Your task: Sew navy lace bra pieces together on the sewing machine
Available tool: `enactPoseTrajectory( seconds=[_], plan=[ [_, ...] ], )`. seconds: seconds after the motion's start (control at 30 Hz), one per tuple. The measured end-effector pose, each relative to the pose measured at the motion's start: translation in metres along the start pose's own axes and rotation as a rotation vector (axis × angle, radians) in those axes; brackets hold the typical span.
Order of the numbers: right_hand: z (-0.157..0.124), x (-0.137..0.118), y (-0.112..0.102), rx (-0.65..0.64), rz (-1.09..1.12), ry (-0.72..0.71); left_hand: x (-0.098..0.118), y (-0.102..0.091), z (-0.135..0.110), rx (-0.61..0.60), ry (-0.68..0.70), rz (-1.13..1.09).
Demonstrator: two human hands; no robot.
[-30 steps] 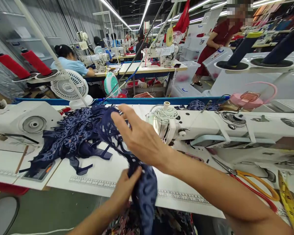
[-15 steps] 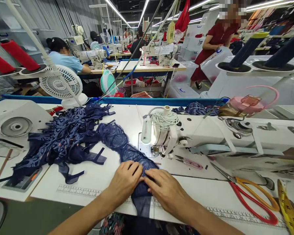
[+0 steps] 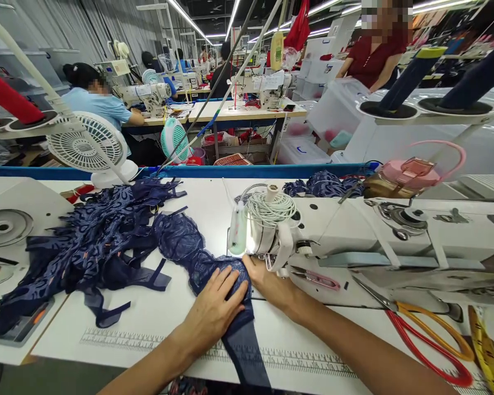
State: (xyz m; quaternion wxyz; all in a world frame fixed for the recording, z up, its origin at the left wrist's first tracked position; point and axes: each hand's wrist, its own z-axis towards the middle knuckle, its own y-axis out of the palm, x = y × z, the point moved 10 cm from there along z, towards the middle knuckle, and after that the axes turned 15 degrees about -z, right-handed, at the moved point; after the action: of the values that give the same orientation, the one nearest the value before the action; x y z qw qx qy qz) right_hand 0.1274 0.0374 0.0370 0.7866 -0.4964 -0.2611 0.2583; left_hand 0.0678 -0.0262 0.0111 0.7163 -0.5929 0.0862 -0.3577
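Note:
A navy lace bra (image 3: 176, 237) lies on the sewing table, its cups stretching toward the sewing machine (image 3: 280, 241) and a sheer wing hanging over the front edge. My left hand (image 3: 216, 302) rests flat on the nearer cup with fingers spread. Close by the needle area, my right hand (image 3: 269, 282) has its fingers closed at the cup's right edge; the machine head partly covers them. Left of the bra is a heap of navy lace bra pieces (image 3: 107, 236).
Pink thread snips (image 3: 319, 278) and red-and-orange scissors (image 3: 432, 334) lie to the right, near a yellow tape measure (image 3: 488, 351). A white fan (image 3: 88, 144) stands behind the heap. Other people work beyond the blue table edge, one in red by clear plastic bins (image 3: 341, 109).
My right hand has moved forward from the cup to the needle area. My left hand has flattened onto the cup, and the bra's front wing spreads lower. The person in red has shifted.

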Motion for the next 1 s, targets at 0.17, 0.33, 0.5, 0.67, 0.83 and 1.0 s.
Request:
enactPoseTrajectory(
  seconds=[0.17,0.33,0.5,0.67,0.83,1.0],
  plan=[
    [-0.028,0.008,-0.005,-0.140,0.124,-0.016,-0.016,-0.007,0.000,-0.051,-0.191,-0.013],
    [-0.051,0.000,-0.025,-0.018,0.305,-0.092,-0.035,-0.011,0.021,-0.063,-0.342,-0.011],
    [-0.056,-0.014,-0.024,0.026,0.295,-0.204,-0.049,-0.003,0.048,-0.090,-0.276,-0.125],
    [-0.056,-0.016,-0.023,-0.002,0.341,-0.234,-0.067,-0.004,0.068,-0.128,-0.234,-0.243],
    [-0.058,-0.021,-0.021,-0.041,0.383,-0.256,-0.046,-0.016,0.059,-0.018,-0.143,-0.182],
    [-0.060,-0.021,-0.021,-0.032,0.393,-0.231,0.009,-0.005,0.030,0.028,0.088,0.030]
  ],
)
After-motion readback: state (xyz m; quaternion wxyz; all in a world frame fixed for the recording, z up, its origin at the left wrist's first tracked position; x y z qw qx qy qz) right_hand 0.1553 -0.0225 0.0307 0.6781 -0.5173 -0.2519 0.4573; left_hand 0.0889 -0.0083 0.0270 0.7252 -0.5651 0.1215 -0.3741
